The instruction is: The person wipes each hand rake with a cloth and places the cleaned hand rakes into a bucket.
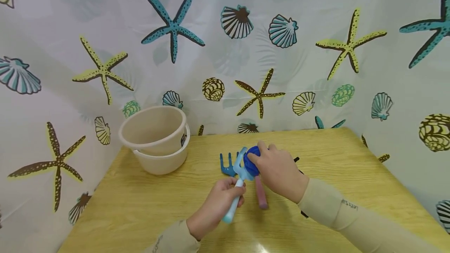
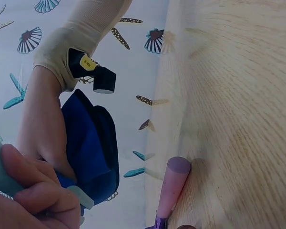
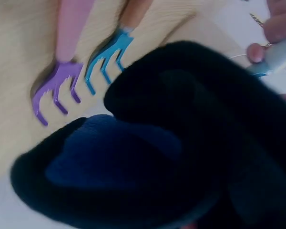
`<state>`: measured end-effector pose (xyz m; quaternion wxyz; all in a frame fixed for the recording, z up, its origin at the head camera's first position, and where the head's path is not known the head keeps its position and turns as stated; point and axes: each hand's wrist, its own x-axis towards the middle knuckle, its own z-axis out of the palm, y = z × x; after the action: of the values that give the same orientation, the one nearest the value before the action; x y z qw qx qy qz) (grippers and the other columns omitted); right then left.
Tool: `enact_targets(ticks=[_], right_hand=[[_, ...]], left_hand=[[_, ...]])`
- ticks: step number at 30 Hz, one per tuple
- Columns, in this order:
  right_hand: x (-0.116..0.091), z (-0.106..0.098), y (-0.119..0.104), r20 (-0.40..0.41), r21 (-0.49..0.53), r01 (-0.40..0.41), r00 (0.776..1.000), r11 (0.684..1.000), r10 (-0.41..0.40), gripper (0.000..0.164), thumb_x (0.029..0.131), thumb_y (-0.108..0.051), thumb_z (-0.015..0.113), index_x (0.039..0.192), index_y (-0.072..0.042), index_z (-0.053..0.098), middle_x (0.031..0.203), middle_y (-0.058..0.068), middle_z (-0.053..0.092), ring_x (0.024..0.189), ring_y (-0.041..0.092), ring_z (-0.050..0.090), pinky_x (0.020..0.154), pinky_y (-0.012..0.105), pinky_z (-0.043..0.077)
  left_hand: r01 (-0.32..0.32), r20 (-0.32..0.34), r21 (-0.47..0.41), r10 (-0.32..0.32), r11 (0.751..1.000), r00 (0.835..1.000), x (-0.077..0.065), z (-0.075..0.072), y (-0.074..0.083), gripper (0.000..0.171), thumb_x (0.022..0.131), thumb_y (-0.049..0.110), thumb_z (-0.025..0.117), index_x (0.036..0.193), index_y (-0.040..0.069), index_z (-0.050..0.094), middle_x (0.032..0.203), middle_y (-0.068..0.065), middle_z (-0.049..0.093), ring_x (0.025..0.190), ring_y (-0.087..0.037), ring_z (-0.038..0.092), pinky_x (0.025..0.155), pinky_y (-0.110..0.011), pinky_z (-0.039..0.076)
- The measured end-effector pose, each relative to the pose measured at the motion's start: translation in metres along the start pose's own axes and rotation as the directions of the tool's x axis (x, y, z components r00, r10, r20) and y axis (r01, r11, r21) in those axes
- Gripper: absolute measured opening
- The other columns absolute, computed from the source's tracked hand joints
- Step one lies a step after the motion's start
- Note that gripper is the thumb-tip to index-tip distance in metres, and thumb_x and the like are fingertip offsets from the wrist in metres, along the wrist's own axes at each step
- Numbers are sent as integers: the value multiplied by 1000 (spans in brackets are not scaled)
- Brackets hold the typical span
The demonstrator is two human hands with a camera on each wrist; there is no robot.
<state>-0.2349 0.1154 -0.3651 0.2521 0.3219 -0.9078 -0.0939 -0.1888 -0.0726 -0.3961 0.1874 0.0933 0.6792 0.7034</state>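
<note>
My left hand (image 1: 219, 202) grips the pale blue handle of a light blue garden hand fork (image 1: 240, 170), its head raised above the table. A dark blue cloth (image 1: 250, 162) is bunched in my right hand (image 1: 281, 173), which holds it against the fork's head and partly covers it. In the left wrist view the cloth (image 2: 90, 148) hangs in folds below the right hand. Beneath lie a purple hand rake (image 3: 62, 83) with a pink handle (image 1: 261, 194) and a blue hand rake (image 3: 107, 57) with a brown handle.
Two cream buckets (image 1: 151, 145), one apparently nested in the other, stand at the table's back left. The wooden table (image 1: 140, 210) meets a curtain (image 1: 225, 61) printed with starfish and shells behind and at both sides. A black camera (image 2: 93, 71) sits on the right wrist.
</note>
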Motion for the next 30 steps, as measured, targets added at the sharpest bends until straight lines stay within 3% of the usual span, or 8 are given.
enact_targets(ticks=[5, 12, 15, 19, 22, 26, 30], right_hand=[[-1, -4, -4, 105, 77, -19, 994, 997, 11, 40, 72, -17, 75, 112, -21, 70, 96, 15, 58, 69, 28, 60, 41, 38, 54], [-1, -16, -10, 279, 236, -57, 960, 970, -12, 49, 69, -22, 76, 117, -27, 69, 115, 20, 61, 70, 24, 63, 47, 38, 55], [0, -15, -8, 270, 241, -61, 963, 969, -7, 48, 70, -21, 74, 118, -28, 68, 110, 18, 61, 67, 22, 62, 44, 36, 54], [1, -9, -2, 167, 157, -76, 985, 985, 49, 47, 69, -22, 76, 116, -23, 68, 95, 12, 58, 62, 21, 59, 39, 34, 52], [1, -5, 0, 111, 94, -105, 989, 990, 94, 51, 67, -25, 79, 116, -19, 68, 95, 12, 57, 66, 25, 60, 40, 37, 53], [4, -2, -3, 128, 76, -89, 989, 993, 79, 48, 68, -27, 79, 113, -16, 68, 96, 14, 56, 63, 25, 59, 39, 37, 52], [7, 1, -7, 172, 121, -73, 984, 990, 52, 44, 70, -25, 76, 113, -16, 69, 95, 13, 57, 61, 22, 58, 41, 36, 52]], left_hand=[[19, -9, 5, -19, 1000, 1000, 2, -1, -6, 21, 93, 12, 55, 103, -6, 52, 68, -4, 54, 59, -14, 50, 53, -25, 40], [16, -61, 43, -14, 999, 998, 5, -3, -14, 19, 92, 13, 54, 99, -4, 53, 64, -5, 54, 57, -15, 51, 50, -25, 37], [3, -60, 38, -1, 999, 998, 5, -2, -16, 18, 92, 12, 54, 98, -5, 53, 65, -4, 54, 57, -14, 50, 50, -25, 37], [-21, -55, 19, 22, 1000, 998, 2, 3, -13, 17, 91, 10, 54, 98, -5, 53, 68, -2, 53, 57, -12, 49, 50, -23, 38], [-24, -57, 25, 26, 999, 998, 1, 5, -11, 18, 92, 12, 55, 100, -4, 53, 67, -2, 53, 56, -12, 49, 51, -23, 38], [-16, -68, 61, 20, 998, 998, 1, 6, -9, 20, 92, 14, 55, 101, -4, 53, 66, -2, 53, 57, -13, 49, 50, -23, 37], [3, -79, 75, 3, 997, 997, 2, 5, -10, 19, 93, 14, 55, 101, -3, 53, 65, -3, 55, 58, -13, 50, 50, -24, 38]])
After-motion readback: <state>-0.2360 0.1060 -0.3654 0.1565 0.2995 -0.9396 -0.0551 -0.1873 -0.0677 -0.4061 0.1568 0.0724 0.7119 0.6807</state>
